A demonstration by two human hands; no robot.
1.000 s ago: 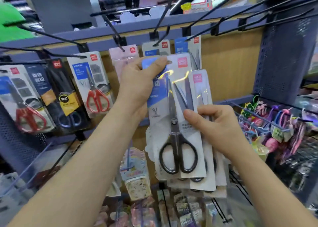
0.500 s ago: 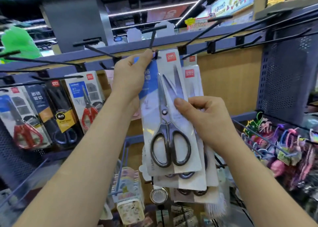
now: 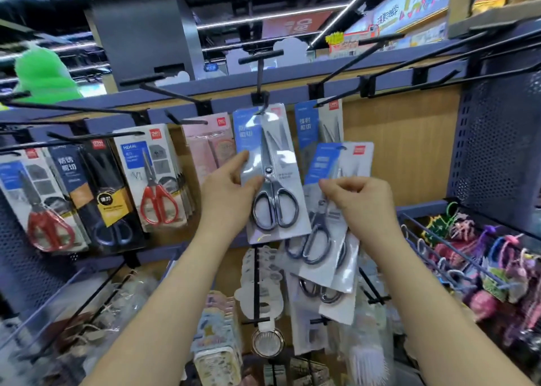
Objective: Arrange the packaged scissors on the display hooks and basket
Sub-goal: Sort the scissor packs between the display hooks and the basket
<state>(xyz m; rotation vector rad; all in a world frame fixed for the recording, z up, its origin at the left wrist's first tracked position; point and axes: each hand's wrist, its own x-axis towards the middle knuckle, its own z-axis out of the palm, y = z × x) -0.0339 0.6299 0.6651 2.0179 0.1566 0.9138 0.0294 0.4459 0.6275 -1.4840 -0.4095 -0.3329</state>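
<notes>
Left hand: finger and thumb pinch the left edge of the hung scissors pack, which hangs from the centre hook. Right hand: fingers curled, gripping a fanned stack of scissors packs just right of it. Behind the stack, another pack hangs on the neighbouring hook. Far left, red-handled scissors packs; far right, coloured trinkets on wire.

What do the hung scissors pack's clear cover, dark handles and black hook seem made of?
Clear glossy cover: likely plastic film, white glare streaks. Dark scissor handles: probably moulded plastic, slight sheen. Black display hook: apparently painted metal rod, matte.
</notes>
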